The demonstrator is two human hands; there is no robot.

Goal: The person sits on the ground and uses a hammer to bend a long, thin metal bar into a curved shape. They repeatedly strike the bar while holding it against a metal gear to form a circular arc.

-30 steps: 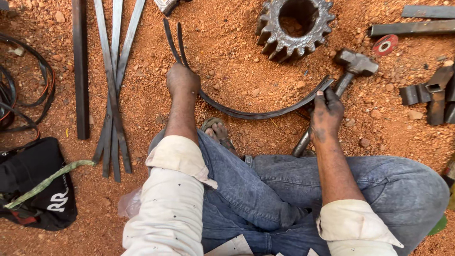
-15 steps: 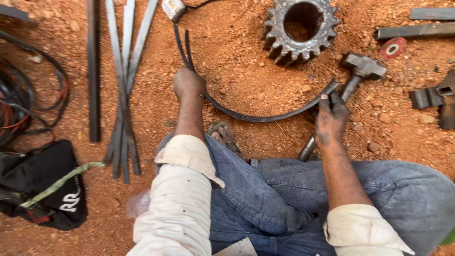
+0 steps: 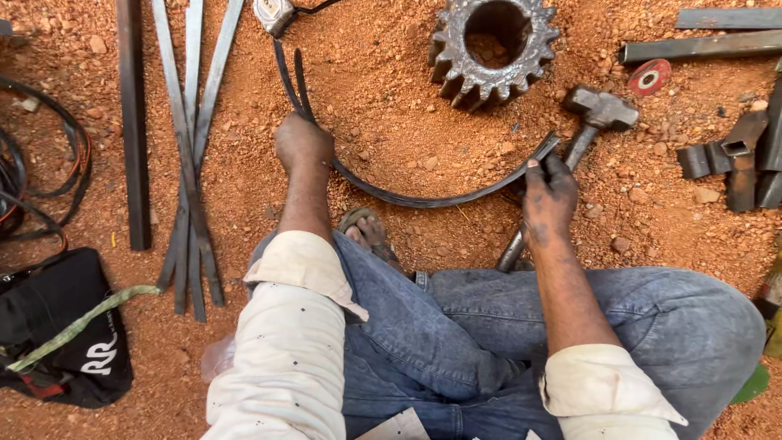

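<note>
I sit on red dirt in blue jeans. My left hand (image 3: 303,143) is closed around a curved flat steel strip (image 3: 423,198) at its left bend, where a second strip runs beside it. The strip arcs across the ground in front of my knees. My right hand (image 3: 547,195), blackened with grime, grips the strip near its right end. Just beyond that hand lies a sledge hammer (image 3: 597,114), its metal handle passing under my right wrist. A large rusty gear wheel (image 3: 493,50) rests on the ground beyond the strip.
Several long flat steel bars (image 3: 191,147) and a square bar (image 3: 133,122) lie at left. A black bag (image 3: 65,334) and cables (image 3: 41,187) are at the far left, a tape measure (image 3: 273,15) at top. Short steel offcuts (image 3: 733,159), a red disc (image 3: 649,77) and bars sit at right.
The view has shifted slightly, and my hands keep their grip on the strip. The right end of the strip has lifted a little nearer the hammer head.
</note>
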